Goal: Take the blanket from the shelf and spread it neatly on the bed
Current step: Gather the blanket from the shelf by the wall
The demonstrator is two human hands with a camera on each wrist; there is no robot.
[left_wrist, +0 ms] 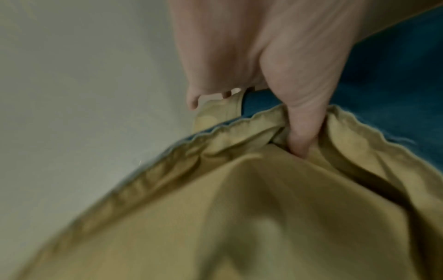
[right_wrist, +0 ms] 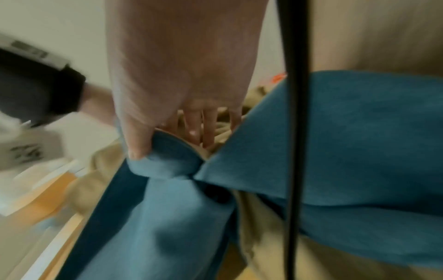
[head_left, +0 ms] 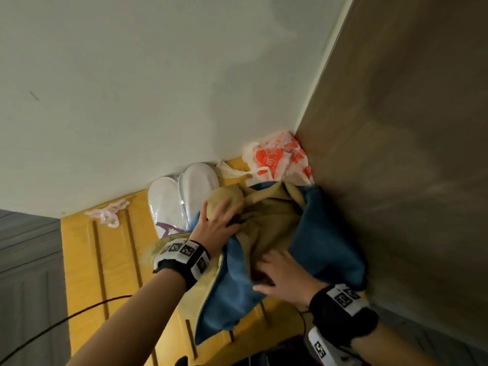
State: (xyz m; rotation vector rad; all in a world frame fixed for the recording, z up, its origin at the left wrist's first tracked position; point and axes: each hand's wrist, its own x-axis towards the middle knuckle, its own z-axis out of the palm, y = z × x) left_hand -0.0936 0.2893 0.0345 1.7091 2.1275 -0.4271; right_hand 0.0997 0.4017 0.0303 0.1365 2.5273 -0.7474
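the person is at the taking-down step, the left hand (head_left: 216,220) gripping the tan side and the right hand (head_left: 284,272) pinching a blue fold of the blanket (head_left: 303,233), bunched on the yellow shelf (head_left: 87,260) with no clear long axis, so next it likely needs lifting clear.

Blanket (head_left: 324,241) shown blue on one face, tan on other. Shelf (head_left: 87,260) seen as yellow-orange. Plastic bag (head_left: 280,159) printed orange on white. Slippers (head_left: 182,191) white. Wristbands (head_left: 184,257) black with white patterned tags.
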